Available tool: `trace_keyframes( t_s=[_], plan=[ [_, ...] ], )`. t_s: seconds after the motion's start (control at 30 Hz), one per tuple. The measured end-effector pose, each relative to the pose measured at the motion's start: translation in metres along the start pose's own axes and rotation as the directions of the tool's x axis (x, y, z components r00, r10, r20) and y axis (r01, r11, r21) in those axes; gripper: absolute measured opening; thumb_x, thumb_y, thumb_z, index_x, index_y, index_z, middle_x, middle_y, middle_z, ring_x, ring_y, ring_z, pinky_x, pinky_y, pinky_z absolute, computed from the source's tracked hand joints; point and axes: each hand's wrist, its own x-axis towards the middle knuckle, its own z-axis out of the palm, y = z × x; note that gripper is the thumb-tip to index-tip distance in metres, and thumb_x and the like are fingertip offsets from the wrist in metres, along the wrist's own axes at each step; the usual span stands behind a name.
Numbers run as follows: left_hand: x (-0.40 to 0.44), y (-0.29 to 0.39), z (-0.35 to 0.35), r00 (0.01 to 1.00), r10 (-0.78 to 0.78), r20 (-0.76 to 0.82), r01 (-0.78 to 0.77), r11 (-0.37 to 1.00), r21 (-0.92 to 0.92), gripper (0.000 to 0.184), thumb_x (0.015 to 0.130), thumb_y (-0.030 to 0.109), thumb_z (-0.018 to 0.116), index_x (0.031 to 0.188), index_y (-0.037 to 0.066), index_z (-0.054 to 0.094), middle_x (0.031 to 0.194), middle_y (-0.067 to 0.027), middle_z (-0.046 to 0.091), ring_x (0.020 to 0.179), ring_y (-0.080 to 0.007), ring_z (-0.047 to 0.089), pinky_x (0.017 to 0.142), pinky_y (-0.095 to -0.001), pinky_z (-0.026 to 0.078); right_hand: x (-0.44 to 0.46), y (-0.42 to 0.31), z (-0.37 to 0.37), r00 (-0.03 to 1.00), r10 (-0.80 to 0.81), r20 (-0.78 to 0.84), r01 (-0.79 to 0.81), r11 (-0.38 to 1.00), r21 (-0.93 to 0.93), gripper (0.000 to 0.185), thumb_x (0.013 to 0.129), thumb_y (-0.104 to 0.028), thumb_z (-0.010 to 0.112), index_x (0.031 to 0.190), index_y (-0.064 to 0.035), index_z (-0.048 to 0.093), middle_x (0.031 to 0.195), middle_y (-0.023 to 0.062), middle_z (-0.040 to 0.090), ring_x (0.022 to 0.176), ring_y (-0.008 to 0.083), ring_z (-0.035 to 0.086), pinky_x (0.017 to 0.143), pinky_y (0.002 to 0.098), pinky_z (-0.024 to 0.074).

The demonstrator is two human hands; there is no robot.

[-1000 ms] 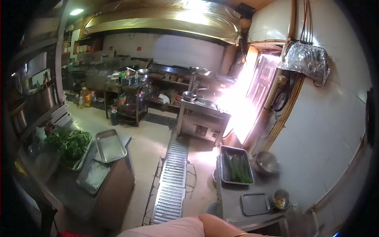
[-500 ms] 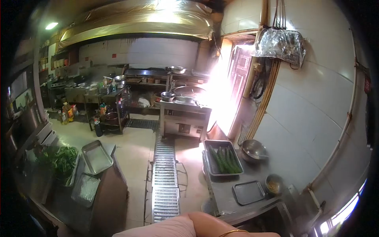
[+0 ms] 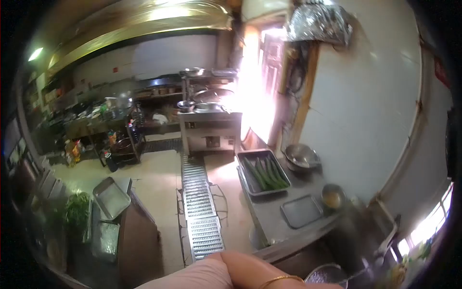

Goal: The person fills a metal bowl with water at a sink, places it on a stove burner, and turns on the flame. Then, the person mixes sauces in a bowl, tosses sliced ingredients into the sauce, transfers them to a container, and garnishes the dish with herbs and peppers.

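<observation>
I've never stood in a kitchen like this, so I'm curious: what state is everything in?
Forearm: bare.
Bracelet: worn on it.
Both hands: out of view.
Round vessel: cut off by the picture's edge, contents unclear.
Deep tray: holding long green vegetables, side by side.
Flat tray: lying flat.
Small bowl: upright, yellowish contents.
Large bowl: upright.
Leafy greens: heaped.
Ceiling lamp: lit.
Shiny wrapped bundle: hanging.
</observation>
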Motion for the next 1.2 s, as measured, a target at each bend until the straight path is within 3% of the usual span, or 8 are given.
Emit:
trace_keyframes(
  t_s=[0.1,0.17,0.23,0.3,0.67,0.73,0.93,1.2],
  plan=[
    [0.005,0.007,0.011,0.996,0.059,-0.06,-0.053,0.994,0.092,0.061,0.089,0.057,0.042,0.103,0.002,0.065,0.139,-0.0241,0.038,0.134,-0.0362,0.028,0.114,-0.0494,-0.005,-0.095,0.081,-0.07,0.867,0.03,0.498,0.015,0.996,-0.086,0.073,0.085,-0.065,0.031,0.137,-0.0143,0.034,0.14,0.0076,0.032,0.129,0.026,0.025,0.105,0.0579,0.0063],
    [0.008,0.027,0.032,0.976,0.126,-0.176,-0.052,0.926,0.375,0.047,0.089,0.051,0.047,0.1,0.01,0.066,0.143,-0.0126,0.034,0.137,-0.0333,0.018,0.112,-0.0543,-0.009,-0.168,0.135,-0.143,0.528,0.165,0.833,0.016,0.979,-0.204,0.067,0.084,-0.062,0.036,0.133,-0.0151,0.04,0.135,0.0062,0.039,0.124,0.0249,0.033,0.103,0.0574,0.0128],
    [0.013,0.044,0.042,0.944,0.192,-0.269,0.012,0.793,0.609,0.033,0.088,0.045,0.052,0.097,0.017,0.068,0.147,-0.0012,0.03,0.14,-0.0304,0.008,0.111,-0.0591,-0.013,-0.224,0.172,-0.21,0.163,0.317,0.934,0.079,0.94,-0.333,0.062,0.084,-0.058,0.041,0.129,-0.0158,0.046,0.13,0.0048,0.046,0.118,0.0239,0.041,0.102,0.057,0.0193],
    [0.013,0.052,0.038,0.927,0.204,-0.314,0.065,0.738,0.672,0.029,0.088,0.044,0.053,0.095,0.02,0.068,0.147,0.0023,0.03,0.141,-0.0288,0.004,0.11,-0.0594,-0.015,-0.263,0.191,-0.251,0.019,0.359,0.933,0.143,0.923,-0.358,0.057,0.083,-0.055,0.046,0.125,-0.0166,0.053,0.125,0.0034,0.053,0.113,0.0228,0.048,0.101,0.0565,0.0258],
    [0.004,0.046,0.013,0.96,0.13,-0.249,0.116,0.624,0.773,0.01,0.087,0.038,0.059,0.088,0.033,0.068,0.146,0.0217,0.03,0.142,-0.02,-0.018,0.105,-0.061,-0.026,-0.341,0.219,-0.288,0.215,0.314,0.925,0.206,0.911,-0.357,0.054,0.08,-0.056,0.053,0.116,-0.0161,0.061,0.115,0.0036,0.062,0.108,0.0233,0.056,0.098,0.0549,0.0334],
    [0.022,0.047,0.037,0.867,0.007,-0.498,0.421,0.523,0.741,0.008,0.087,0.038,0.06,0.087,0.034,0.068,0.145,0.0228,0.032,0.142,-0.019,-0.02,0.104,-0.061,-0.027,-0.35,0.223,-0.294,0.234,0.307,0.923,0.167,0.922,-0.349,0.055,0.081,-0.057,0.051,0.116,-0.0156,0.061,0.112,0.0034,0.063,0.107,0.0236,0.057,0.098,0.0551,0.0333],
    [0.033,0.019,0.056,0.687,0.261,-0.678,0.311,0.738,0.599,0.01,0.088,0.035,0.06,0.093,0.031,0.067,0.145,0.017,0.037,0.142,-0.0224,-0.017,0.107,-0.062,-0.022,-0.35,0.222,-0.291,0.239,0.333,0.912,0.17,0.911,-0.377,0.061,0.081,-0.062,0.048,0.116,-0.0134,0.061,0.108,0.0039,0.065,0.106,0.0234,0.058,0.098,0.0546,0.0338],
    [-0.021,0.016,0.002,0.971,0.033,-0.235,0.089,0.868,0.489,0.021,0.092,0.027,0.056,0.11,0.027,0.065,0.143,-0.0027,0.042,0.144,-0.0335,-0.004,0.109,-0.065,-0.011,-0.351,0.227,-0.296,0.209,0.338,0.917,0.165,0.912,-0.374,0.061,0.078,-0.063,0.049,0.112,-0.0137,0.062,0.108,0.0048,0.064,0.105,0.0255,0.057,0.095,0.0543,0.0352]
  ],
)
